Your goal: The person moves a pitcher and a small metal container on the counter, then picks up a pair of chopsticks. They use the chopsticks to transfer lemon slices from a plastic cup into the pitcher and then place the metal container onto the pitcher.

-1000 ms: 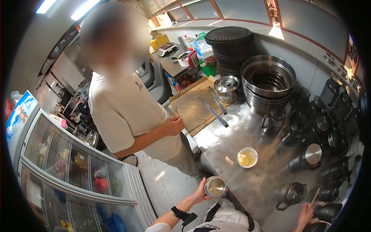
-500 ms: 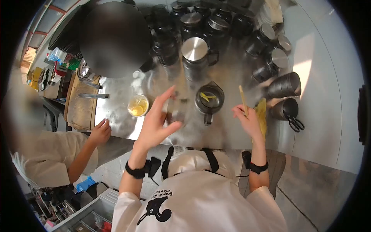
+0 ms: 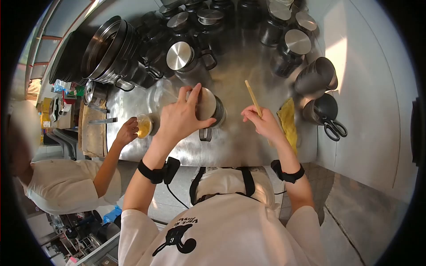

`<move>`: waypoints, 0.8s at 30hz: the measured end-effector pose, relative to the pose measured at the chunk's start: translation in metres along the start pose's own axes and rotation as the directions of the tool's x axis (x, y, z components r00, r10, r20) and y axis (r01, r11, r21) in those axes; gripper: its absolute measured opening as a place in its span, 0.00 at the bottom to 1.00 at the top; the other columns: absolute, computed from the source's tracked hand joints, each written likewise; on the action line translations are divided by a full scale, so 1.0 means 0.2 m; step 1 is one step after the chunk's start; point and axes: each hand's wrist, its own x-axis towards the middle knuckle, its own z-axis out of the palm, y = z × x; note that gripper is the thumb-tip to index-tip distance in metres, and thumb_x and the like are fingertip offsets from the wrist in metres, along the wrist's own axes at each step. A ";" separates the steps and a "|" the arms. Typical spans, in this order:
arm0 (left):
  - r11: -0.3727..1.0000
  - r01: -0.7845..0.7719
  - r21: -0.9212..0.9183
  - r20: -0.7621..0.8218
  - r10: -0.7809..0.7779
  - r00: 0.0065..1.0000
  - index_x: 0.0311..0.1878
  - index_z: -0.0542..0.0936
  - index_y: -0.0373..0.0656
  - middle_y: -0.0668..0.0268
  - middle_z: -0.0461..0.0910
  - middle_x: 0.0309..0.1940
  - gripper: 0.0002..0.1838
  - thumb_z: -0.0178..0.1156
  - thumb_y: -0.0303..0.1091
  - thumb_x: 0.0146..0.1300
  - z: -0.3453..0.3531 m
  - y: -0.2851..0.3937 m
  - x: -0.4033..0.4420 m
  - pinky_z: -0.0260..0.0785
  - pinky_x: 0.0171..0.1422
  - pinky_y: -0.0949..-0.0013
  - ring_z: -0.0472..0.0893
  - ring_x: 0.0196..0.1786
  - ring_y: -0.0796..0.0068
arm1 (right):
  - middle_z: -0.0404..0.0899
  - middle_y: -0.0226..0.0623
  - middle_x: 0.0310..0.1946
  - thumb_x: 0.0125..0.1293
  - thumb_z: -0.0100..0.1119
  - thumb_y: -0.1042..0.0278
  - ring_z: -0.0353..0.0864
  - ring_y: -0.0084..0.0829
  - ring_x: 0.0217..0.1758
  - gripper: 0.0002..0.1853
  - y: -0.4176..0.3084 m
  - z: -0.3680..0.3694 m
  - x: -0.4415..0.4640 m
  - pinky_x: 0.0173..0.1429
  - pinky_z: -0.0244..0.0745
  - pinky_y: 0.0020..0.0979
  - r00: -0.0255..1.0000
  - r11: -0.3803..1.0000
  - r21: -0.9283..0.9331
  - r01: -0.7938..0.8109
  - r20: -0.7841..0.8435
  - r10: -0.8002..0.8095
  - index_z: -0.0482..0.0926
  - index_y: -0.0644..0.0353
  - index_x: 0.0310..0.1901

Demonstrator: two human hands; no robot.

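My left hand (image 3: 177,119) has its thumb and fingers around the edge of a round metal lid (image 3: 206,104). That lid lies over a dark glass pitcher (image 3: 220,113), whose handle points toward me; the pitcher's contents are hidden. Between the fingers of my right hand (image 3: 263,125) is a thin wooden stick (image 3: 252,96), angled up over the steel table (image 3: 235,148). A co-worker's hand (image 3: 128,131) grips a cup with yellow slices (image 3: 144,126) to the left of my left arm.
A yellow cloth (image 3: 288,122) lies right of my right hand. Farther right are stacked dark cups (image 3: 313,80) and black scissors (image 3: 335,129) in a dark container. Lidded pitchers (image 3: 180,56) line the back, with steel bowls (image 3: 104,48) at back left. A co-worker (image 3: 66,181) stands left.
The view has swung down to the table. My left hand has moved from the table's edge to the pitcher, which now has the lid over it. The co-worker's hand has reached the cup with slices.
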 end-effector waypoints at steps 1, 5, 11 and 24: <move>1.000 0.001 0.008 0.004 -0.001 1.000 0.57 0.67 0.42 0.61 0.70 0.45 0.45 0.68 0.57 0.35 0.00 0.00 0.01 0.73 0.29 0.67 0.79 0.28 0.64 | 0.73 0.25 0.25 0.64 0.48 0.60 0.59 0.12 0.15 0.12 0.00 -0.01 0.01 0.16 0.52 0.17 1.000 1.000 0.002 0.005 0.011 -0.005 0.75 0.59 0.37; 0.999 -0.035 0.031 0.004 0.035 0.999 0.57 0.67 0.42 0.62 0.70 0.45 0.45 0.67 0.57 0.36 0.02 0.00 0.02 0.73 0.29 0.66 0.79 0.28 0.64 | 0.78 0.32 0.28 0.62 0.51 0.62 0.75 0.23 0.35 0.12 -0.02 -0.01 0.09 0.43 0.67 0.26 1.000 0.999 0.046 0.002 0.024 -0.003 0.76 0.63 0.36; 0.997 0.010 0.079 0.042 -0.013 0.999 0.57 0.67 0.45 0.61 0.70 0.44 0.44 0.64 0.60 0.37 0.00 0.01 0.02 0.72 0.27 0.64 0.79 0.27 0.59 | 0.77 0.35 0.39 0.59 0.56 0.58 0.75 0.22 0.34 0.18 -0.17 0.12 0.19 0.34 0.70 0.23 0.981 0.980 0.047 0.194 0.014 -0.195 0.74 0.63 0.46; 0.995 0.091 0.037 -0.024 -0.090 0.996 0.54 0.68 0.39 0.56 0.70 0.40 0.43 0.63 0.60 0.37 0.04 0.00 0.05 0.72 0.25 0.65 0.78 0.23 0.59 | 0.77 0.36 0.27 0.52 0.61 0.51 0.74 0.21 0.21 0.28 -0.25 0.23 0.31 0.20 0.69 0.22 0.988 0.999 -0.040 0.036 0.154 -0.029 0.73 0.67 0.48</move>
